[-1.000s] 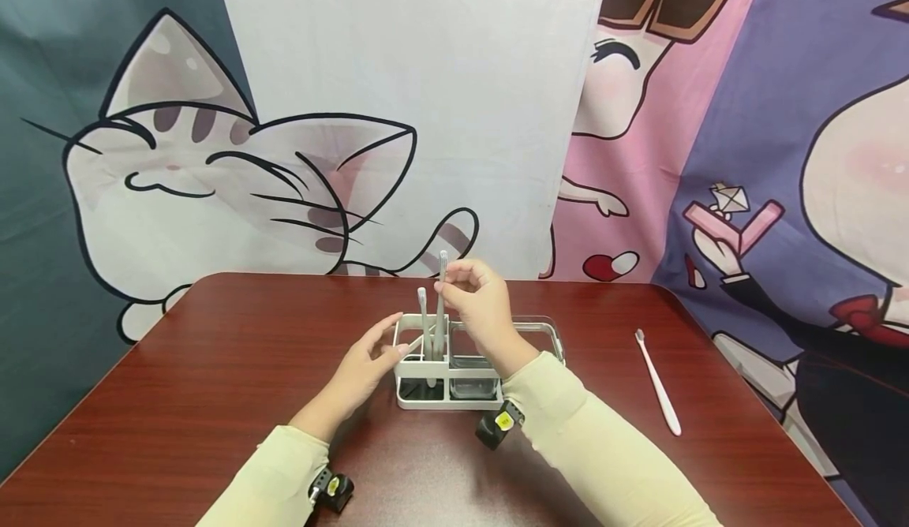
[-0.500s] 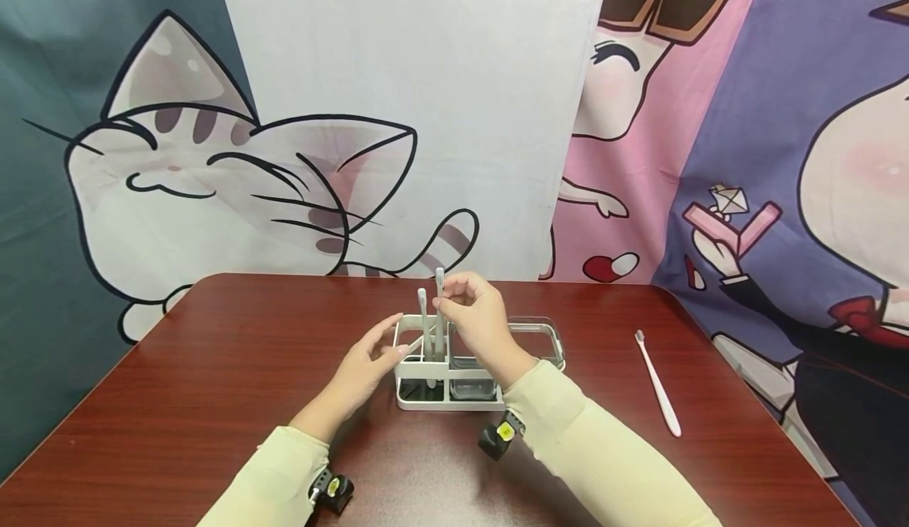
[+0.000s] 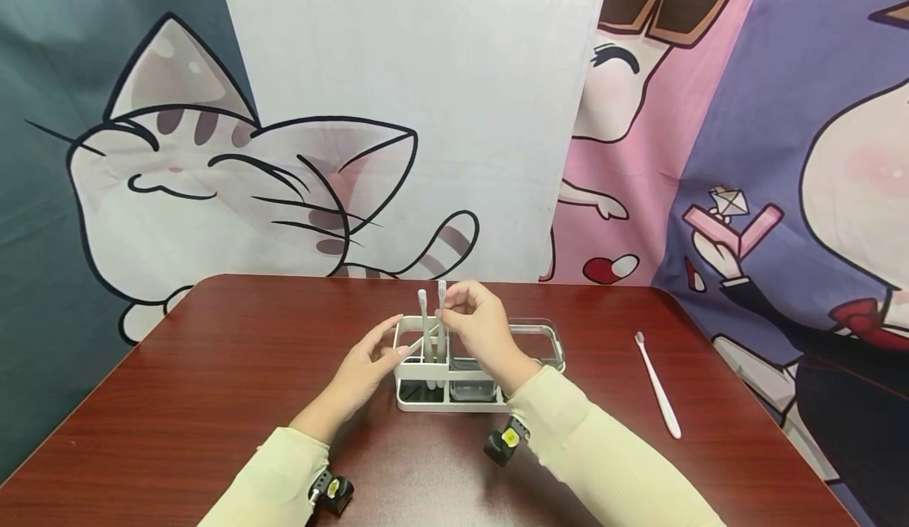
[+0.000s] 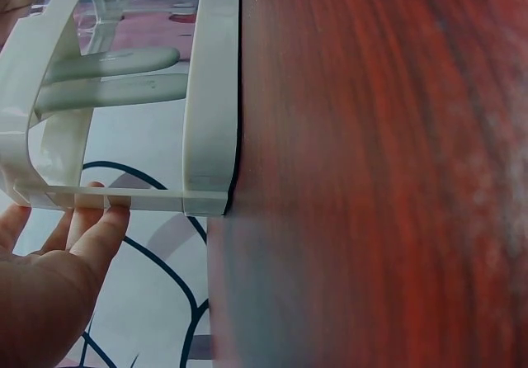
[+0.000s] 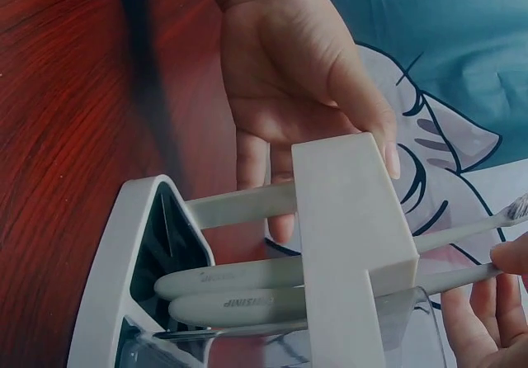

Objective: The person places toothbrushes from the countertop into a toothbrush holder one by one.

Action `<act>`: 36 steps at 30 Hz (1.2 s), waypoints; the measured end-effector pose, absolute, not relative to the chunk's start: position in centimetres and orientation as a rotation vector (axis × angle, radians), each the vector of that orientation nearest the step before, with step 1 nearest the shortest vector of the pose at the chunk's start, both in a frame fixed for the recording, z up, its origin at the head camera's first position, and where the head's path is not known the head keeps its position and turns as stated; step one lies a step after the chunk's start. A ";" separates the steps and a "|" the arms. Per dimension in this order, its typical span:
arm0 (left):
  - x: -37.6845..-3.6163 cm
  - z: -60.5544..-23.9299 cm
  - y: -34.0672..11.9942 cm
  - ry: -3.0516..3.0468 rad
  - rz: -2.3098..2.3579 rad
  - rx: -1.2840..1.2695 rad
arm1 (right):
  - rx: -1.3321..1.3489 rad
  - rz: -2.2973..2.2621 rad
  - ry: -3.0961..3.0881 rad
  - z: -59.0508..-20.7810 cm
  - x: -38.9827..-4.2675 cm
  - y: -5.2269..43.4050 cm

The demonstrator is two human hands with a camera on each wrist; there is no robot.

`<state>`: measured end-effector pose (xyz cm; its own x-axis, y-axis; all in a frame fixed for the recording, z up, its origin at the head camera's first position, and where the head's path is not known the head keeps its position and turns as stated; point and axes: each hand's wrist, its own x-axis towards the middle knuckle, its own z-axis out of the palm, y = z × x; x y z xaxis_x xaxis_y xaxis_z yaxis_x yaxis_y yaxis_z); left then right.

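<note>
"Head camera first: what's happening?"

"My right hand (image 3: 477,314) is over the white rack (image 3: 423,370), thumb and fingers pinched on a grey toothbrush (image 3: 441,345), just below its bristles! Right beside it stands a second grey toothbrush (image 3: 426,330), both in the rack's left section, with a clear box (image 3: 473,390) next along. The rack itself sits a little in from the middle of the table's (image 3: 248,369) far edge. And my left hand (image 3: 364,369) is at the rack's left end, fingers apart."

"Anything outside?"

"Yes, a white toothbrush (image 3: 659,389), lying well apart from the rack, over by the table's right edge, no hand near it. So I make it one brush standing, one almost home, and one left out, if that belongs in the rack too."

"Over to the left wrist!"

"My left fingers reach the rack's end bar (image 4: 148,199), spread, steadying it, I'd say. Through the frame both grey handles run down toward the base. Whether the pinched one has touched bottom, I can't tell."

"And the right wrist?"

"Both handles inside the frame, side by side, and my right thumb and fingers clamped on the nearer brush's neck. Inserting looks nearly done; letting go is what's left for this one."
</note>
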<state>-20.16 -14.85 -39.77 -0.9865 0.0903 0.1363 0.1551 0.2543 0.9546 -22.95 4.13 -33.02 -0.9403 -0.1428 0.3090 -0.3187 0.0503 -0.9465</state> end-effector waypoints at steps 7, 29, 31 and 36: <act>-20.1 -39.7 -14.8 -2.432 -1.891 -0.253 | 0.488 2.024 -2.196 -33.3 -23.1 4.3; -20.2 -40.0 -14.7 -2.441 -1.883 -0.249 | 0.427 2.092 -2.240 -33.6 -23.3 4.5; -20.2 -40.0 -14.7 -2.437 -1.882 -0.246 | 0.422 2.085 -2.247 -33.6 -23.3 4.5; -20.1 -39.9 -14.7 -2.433 -1.886 -0.235 | 0.399 2.049 -2.261 -33.6 -23.2 4.5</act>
<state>-20.09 -14.71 -39.94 -0.9870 0.0864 0.1357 0.1529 0.2425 0.9580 -23.24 4.50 -33.55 -0.9643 -0.1477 0.2200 -0.2335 0.0809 -0.9690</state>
